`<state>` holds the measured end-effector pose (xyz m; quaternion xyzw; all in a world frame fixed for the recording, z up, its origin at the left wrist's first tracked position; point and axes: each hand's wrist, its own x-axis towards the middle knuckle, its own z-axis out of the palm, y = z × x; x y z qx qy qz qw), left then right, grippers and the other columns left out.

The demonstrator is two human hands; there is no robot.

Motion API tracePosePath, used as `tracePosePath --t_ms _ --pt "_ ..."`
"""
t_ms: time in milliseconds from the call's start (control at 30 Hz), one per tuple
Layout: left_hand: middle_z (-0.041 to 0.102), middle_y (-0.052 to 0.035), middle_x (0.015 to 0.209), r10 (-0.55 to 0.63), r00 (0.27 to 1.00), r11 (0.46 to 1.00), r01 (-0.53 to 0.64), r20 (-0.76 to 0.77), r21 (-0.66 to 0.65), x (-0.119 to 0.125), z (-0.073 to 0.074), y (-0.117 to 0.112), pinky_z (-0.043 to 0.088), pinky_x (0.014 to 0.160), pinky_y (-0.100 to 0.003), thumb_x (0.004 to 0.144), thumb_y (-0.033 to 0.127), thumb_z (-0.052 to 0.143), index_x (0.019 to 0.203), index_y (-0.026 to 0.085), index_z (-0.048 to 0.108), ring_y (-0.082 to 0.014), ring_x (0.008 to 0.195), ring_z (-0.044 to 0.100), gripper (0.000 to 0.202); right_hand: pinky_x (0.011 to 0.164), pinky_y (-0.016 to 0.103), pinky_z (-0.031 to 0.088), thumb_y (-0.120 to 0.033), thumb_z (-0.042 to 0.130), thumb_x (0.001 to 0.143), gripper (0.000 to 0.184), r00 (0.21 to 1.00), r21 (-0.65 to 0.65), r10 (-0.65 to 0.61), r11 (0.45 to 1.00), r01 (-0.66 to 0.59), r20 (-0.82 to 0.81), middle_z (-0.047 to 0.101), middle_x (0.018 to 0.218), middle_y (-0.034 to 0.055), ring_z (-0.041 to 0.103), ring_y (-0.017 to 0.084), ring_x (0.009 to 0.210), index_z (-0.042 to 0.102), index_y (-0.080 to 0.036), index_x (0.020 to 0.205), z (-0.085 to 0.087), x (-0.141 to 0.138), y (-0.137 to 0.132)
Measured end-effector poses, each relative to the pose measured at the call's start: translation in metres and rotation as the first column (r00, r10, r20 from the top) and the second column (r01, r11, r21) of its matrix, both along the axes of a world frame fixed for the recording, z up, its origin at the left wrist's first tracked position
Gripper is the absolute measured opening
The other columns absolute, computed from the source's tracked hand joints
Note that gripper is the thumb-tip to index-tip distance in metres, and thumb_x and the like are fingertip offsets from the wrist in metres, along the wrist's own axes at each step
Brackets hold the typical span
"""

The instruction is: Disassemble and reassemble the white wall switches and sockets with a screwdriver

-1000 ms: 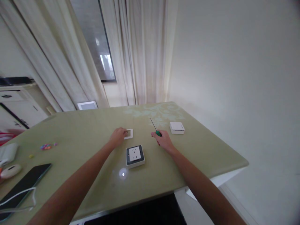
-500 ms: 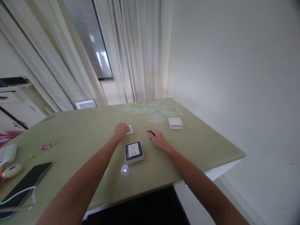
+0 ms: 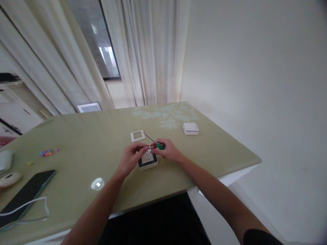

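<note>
A wall socket [image 3: 147,157] with a white face and dark inner frame sits in a white box on the table near me. My left hand [image 3: 132,157] is closed at its far left edge, thumb and fingers bent over the top. Tucked in my right hand [image 3: 167,149] is a screwdriver [image 3: 160,146] with a green handle, its thin shaft pointing away to the left. The right thumb and fingertips also reach the socket's far right edge, close to the left fingertips. Whether anything small is between the fingertips is hidden. Just beyond lies a white frame cover [image 3: 132,136].
A second white box [image 3: 190,129] stands at the right on the green table [image 3: 219,153]. Toward the left are small colourful pieces [image 3: 47,152], a black phone [image 3: 28,195], a white cable [image 3: 46,206] and a white rounded object [image 3: 10,179]. A wall borders the right side.
My left hand has let go of the white frame cover and come back to the socket. My right hand, still holding the screwdriver, has moved left to the socket too.
</note>
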<state>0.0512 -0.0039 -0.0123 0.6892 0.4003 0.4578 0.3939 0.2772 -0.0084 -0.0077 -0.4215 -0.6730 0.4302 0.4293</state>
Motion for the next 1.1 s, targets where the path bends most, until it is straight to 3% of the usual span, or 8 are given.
tracePosePath --t_ms 233,500,600,667,733,867,1100 --pt "0.085 -0.0096 0.087 -0.022 0.994 0.999 0.024 0.104 -0.024 0.01 0.004 -0.005 0.062 0.067 -0.032 0.084 0.058 0.088 0.094 0.017 0.083 -0.0228 0.075 0.078 0.042 0.055 0.024 0.039 -0.065 0.089 0.077 0.051 0.997 0.107 -0.046 0.993 0.051 -0.055 0.06 0.064 -0.0037 0.05 0.011 0.06 0.081 -0.017 0.092 -0.001 -0.01 -0.004" --pt "0.082 -0.0076 0.083 0.034 0.999 0.998 -0.032 -0.043 0.049 0.005 0.001 -0.002 0.055 0.06 -0.029 0.095 0.054 0.075 0.097 0.018 0.083 -0.0202 0.067 0.071 0.037 0.054 0.025 0.039 -0.066 0.079 0.088 0.05 0.996 0.141 -0.078 0.987 0.082 -0.036 0.058 0.06 -0.0044 0.049 0.011 0.056 0.084 -0.017 0.098 -0.006 -0.008 -0.005" --pt "0.083 -0.0081 0.092 0.034 0.988 0.992 -0.016 -0.149 0.124 0.001 0.004 -0.001 0.06 0.074 -0.035 0.095 0.053 0.073 0.1 0.02 0.083 -0.0244 0.081 0.074 0.034 0.057 0.026 0.041 -0.063 0.073 0.093 0.048 0.994 0.169 -0.105 0.98 0.104 -0.001 0.064 0.066 -0.0019 0.053 0.013 0.059 0.083 -0.017 0.102 -0.007 -0.006 -0.002" --pt "0.083 -0.0096 0.109 0.017 0.972 0.985 0.025 -0.233 0.173 -0.002 0.006 -0.001 0.059 0.095 -0.045 0.086 0.052 0.084 0.107 0.023 0.083 -0.0309 0.104 0.075 0.036 0.063 0.027 0.044 -0.057 0.073 0.095 0.042 0.994 0.194 -0.104 0.977 0.093 0.045 0.071 0.074 0.0008 0.059 0.014 0.065 0.083 -0.017 0.102 -0.007 -0.002 0.0" --pt "0.081 -0.0106 0.122 -0.018 0.949 0.977 0.083 -0.315 0.195 -0.004 0.007 -0.003 0.053 0.108 -0.052 0.073 0.049 0.094 0.118 0.025 0.082 -0.0362 0.118 0.072 0.053 0.069 0.028 0.046 -0.048 0.076 0.094 0.032 0.991 0.216 -0.076 0.975 0.05 0.111 0.075 0.08 0.0026 0.063 0.016 0.072 0.084 -0.017 0.096 -0.007 0.004 0.001" --pt "0.079 -0.0107 0.123 -0.074 0.904 0.968 0.167 -0.421 0.188 -0.006 0.005 -0.006 0.056 0.104 -0.05 0.075 0.049 0.093 0.13 0.025 0.077 -0.0355 0.115 0.072 0.063 0.073 0.028 0.046 -0.04 0.076 0.094 0.024 0.975 0.247 -0.039 0.969 -0.017 0.22 0.076 0.082 0.0036 0.064 0.017 0.077 0.082 -0.017 0.09 -0.007 0.013 0.003" --pt "0.078 -0.0121 0.124 -0.058 0.888 0.967 0.164 -0.456 0.196 -0.004 0.003 -0.006 0.056 0.103 -0.05 0.077 0.051 0.09 0.128 0.023 0.076 -0.0358 0.114 0.072 0.059 0.079 0.029 0.048 -0.038 0.072 0.1 0.024 0.947 0.317 0.009 0.941 -0.116 0.32 0.073 0.084 0.0039 0.065 0.018 0.079 0.08 -0.018 0.091 -0.008 0.013 0.003"
